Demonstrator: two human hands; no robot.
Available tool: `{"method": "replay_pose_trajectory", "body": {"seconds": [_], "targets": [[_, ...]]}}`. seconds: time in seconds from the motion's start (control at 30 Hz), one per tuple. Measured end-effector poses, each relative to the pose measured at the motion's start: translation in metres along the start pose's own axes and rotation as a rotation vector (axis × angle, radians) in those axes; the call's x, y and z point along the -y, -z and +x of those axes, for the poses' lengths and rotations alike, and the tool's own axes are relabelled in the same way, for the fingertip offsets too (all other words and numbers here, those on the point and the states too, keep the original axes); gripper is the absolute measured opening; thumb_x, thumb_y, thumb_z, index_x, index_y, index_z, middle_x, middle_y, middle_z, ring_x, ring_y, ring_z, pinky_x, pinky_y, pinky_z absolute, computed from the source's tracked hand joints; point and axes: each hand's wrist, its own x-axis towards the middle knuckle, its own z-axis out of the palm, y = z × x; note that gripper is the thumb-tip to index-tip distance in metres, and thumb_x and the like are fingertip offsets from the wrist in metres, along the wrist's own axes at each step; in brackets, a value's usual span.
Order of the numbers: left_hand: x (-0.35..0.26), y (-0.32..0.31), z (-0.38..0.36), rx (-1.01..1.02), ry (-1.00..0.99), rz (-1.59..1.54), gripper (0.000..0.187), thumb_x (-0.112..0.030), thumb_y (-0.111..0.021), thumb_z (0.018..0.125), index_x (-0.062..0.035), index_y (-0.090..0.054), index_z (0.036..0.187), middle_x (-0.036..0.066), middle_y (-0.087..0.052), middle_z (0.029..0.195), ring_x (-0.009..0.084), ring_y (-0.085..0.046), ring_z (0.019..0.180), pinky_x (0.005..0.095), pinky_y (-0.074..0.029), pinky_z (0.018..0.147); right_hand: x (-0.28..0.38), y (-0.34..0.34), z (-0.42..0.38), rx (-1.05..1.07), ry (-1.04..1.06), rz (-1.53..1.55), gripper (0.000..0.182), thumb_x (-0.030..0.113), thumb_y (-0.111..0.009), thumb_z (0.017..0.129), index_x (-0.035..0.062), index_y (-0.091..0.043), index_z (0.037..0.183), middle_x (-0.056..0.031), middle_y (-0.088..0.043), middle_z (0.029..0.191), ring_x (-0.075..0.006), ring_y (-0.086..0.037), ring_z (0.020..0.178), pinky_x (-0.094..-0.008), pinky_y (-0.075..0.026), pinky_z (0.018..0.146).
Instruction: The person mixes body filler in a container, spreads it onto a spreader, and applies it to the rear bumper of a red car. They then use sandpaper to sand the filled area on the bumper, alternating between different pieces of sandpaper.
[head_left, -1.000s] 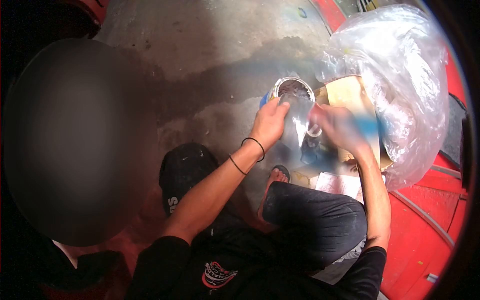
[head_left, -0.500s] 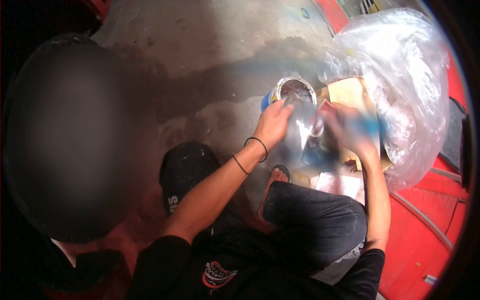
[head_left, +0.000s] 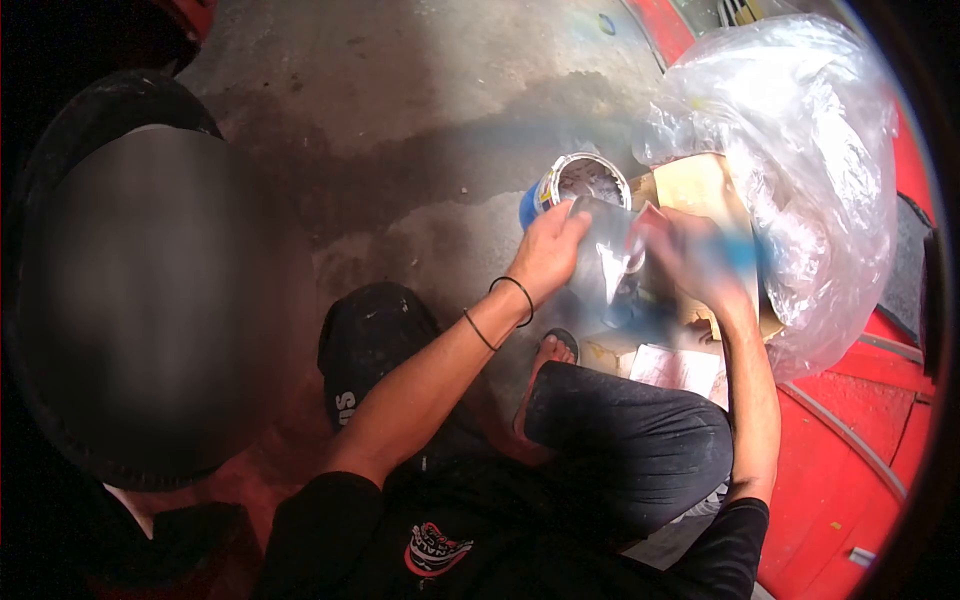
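My left hand is closed on the edge of a shiny, smooth sheet, thumb on top. My right hand, partly smeared by motion, pinches a small flat reddish spreader against the right side of the sheet. Just beyond my left hand stands a blue can, its top open and its rim smeared. Greyish paste shows inside it. A round, pale item near the spreader is too blurred to name.
Flattened cardboard lies under and beyond my right hand. A large clear plastic bag bulges at the right, near red panels. White paper lies near my knee. A big dark round object fills the left side.
My right hand and the spreader have shifted very slightly on the sheet. My left hand keeps its grip and the can stays put.
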Motion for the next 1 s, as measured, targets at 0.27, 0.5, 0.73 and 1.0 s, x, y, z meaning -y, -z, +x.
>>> {"method": "replay_pose_trajectory", "body": {"seconds": [0.27, 0.5, 0.73, 1.0], "targets": [[0.004, -0.006, 0.003, -0.041, 0.021, -0.055, 0.036, -0.028, -0.057, 0.111, 0.0033, -0.069, 0.123, 0.019, -0.077, 0.113, 0.0285, -0.070, 0.107, 0.0413, -0.052, 0.098, 0.010, -0.001, -0.009, -0.132, 0.138, -0.409, 0.031, 0.033, -0.072, 0.102, 0.0018, -0.072, 0.102, -0.0223, -0.073, 0.082, -0.0439, -0.075, 0.087, -0.0557, -0.057, 0.079], [-0.015, 0.010, 0.006, -0.108, 0.166, -0.172, 0.035, -0.020, -0.060, 0.110, 0.0037, -0.074, 0.132, 0.007, -0.078, 0.119, 0.0153, -0.069, 0.107, 0.0325, -0.053, 0.099, -0.053, 0.015, -0.063, 0.114, -0.298, 0.344, 0.035, 0.035, -0.059, 0.116, 0.0024, -0.070, 0.109, -0.0061, -0.067, 0.076, -0.0171, -0.070, 0.073, -0.0367, -0.056, 0.070], [-0.032, 0.012, 0.014, -0.151, 0.201, -0.329, 0.032, -0.018, -0.057, 0.111, 0.0043, -0.073, 0.129, 0.006, -0.077, 0.117, 0.0141, -0.070, 0.105, 0.0300, -0.054, 0.095, -0.181, -0.108, -0.192, 0.040, -0.338, 0.404, 0.040, 0.036, -0.055, 0.117, -0.0004, -0.070, 0.124, -0.0156, -0.078, 0.104, -0.0284, -0.074, 0.097, -0.0424, -0.057, 0.090], [-0.029, 0.010, 0.010, -0.225, 0.219, -0.344, 0.032, -0.019, -0.059, 0.110, 0.0022, -0.073, 0.130, 0.006, -0.076, 0.120, 0.0157, -0.069, 0.112, 0.0327, -0.053, 0.101, -0.245, -0.159, -0.212, -0.066, -0.542, 0.501, 0.042, 0.037, -0.058, 0.114, -0.0011, -0.070, 0.127, -0.0275, -0.077, 0.113, -0.0458, -0.074, 0.108, -0.0475, -0.057, 0.095]]}}
